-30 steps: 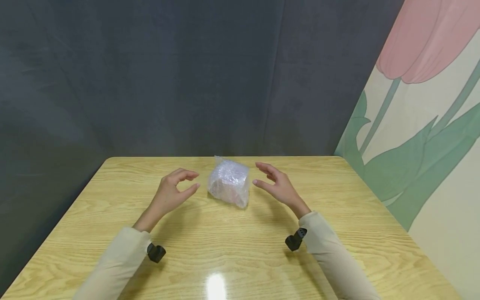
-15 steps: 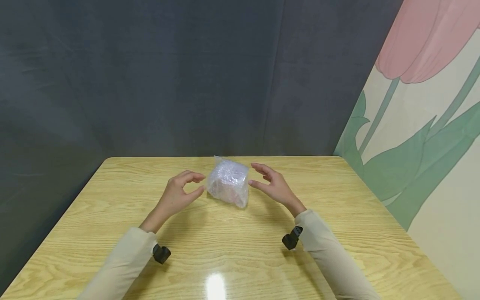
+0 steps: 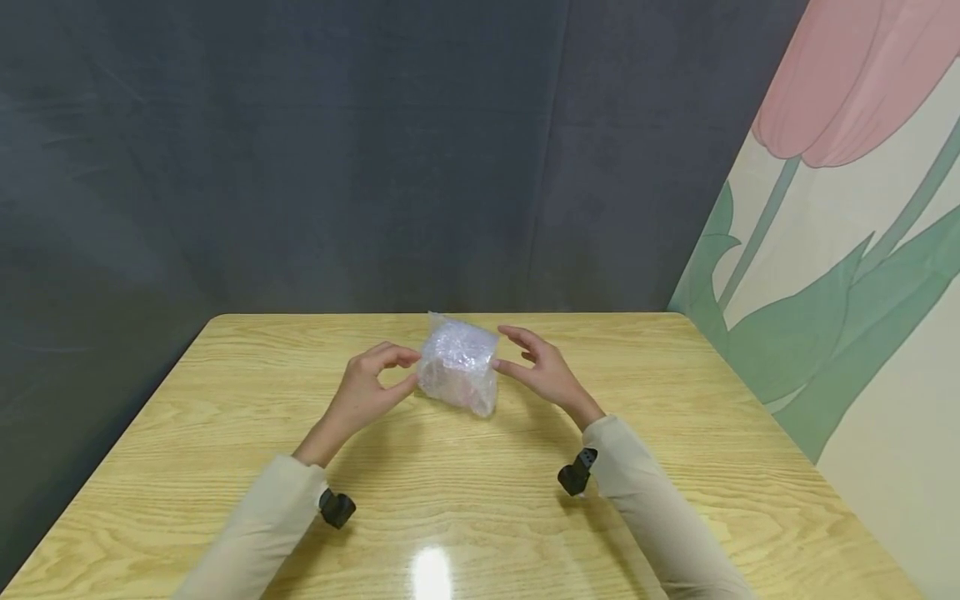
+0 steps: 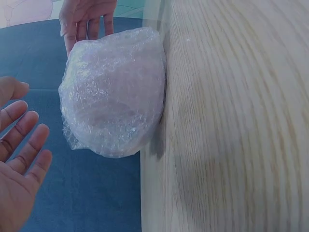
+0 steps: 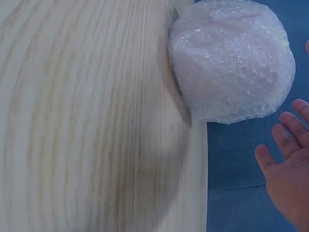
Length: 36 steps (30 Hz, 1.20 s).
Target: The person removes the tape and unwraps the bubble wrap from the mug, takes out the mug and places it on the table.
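A bubble-wrapped bundle (image 3: 459, 367), with something pinkish showing faintly through the clear wrap, sits on the wooden table (image 3: 465, 475) toward its far edge. What lies inside the wrap cannot be made out. My left hand (image 3: 367, 387) is at the bundle's left side, fingers relaxed and thumb apart; in the left wrist view a gap shows between its fingers and the wrap (image 4: 116, 94). On the other side my right hand (image 3: 547, 371) has its thumb tip close to the bundle's right edge. Its fingers (image 5: 285, 140) are spread and hold nothing.
Behind the table hangs a dark grey-blue curtain (image 3: 360, 167). To the right stands a wall painted with a pink tulip (image 3: 840, 83) and green leaves. A small black camera (image 3: 337, 508) is worn at each wrist.
Both hands have come inward toward the bundle, the left one moving right and the right one slightly left. The bundle has stayed in about the same place.
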Available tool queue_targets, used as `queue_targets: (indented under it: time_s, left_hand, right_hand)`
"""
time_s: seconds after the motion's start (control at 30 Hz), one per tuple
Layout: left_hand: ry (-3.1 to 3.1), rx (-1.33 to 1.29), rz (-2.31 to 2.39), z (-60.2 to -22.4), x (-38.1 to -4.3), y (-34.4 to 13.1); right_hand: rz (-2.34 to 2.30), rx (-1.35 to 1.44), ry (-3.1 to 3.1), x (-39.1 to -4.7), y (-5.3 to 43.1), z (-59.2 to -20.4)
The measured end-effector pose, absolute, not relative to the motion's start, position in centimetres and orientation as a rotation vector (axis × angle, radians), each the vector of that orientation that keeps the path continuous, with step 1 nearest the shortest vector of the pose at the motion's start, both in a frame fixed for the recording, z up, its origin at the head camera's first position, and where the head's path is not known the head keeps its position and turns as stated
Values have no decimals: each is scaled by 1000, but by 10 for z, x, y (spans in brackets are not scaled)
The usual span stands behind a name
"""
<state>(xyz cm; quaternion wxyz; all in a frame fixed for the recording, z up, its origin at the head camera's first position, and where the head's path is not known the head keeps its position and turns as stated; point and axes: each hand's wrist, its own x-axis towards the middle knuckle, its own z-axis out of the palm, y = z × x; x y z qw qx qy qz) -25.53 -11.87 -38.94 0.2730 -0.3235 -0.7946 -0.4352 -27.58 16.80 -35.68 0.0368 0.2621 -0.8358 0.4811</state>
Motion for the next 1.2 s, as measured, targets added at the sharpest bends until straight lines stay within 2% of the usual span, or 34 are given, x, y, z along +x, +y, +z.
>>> queue_targets:
  time_s: [0.83,1.07,1.2]
  left_hand:
    - [-2135,-905,-1275,-399,-259,-91]
    - [-2141,-909,-1310,-399,-258,-82]
    - [-2137,-906,-1272,-401,-257,-78]
  right_hand:
    - [1489,779,-2589,-281,158,-361]
    - [1493,776,-2571,-310,162,-391]
    - [1457,766,-2573,-314,162,-397]
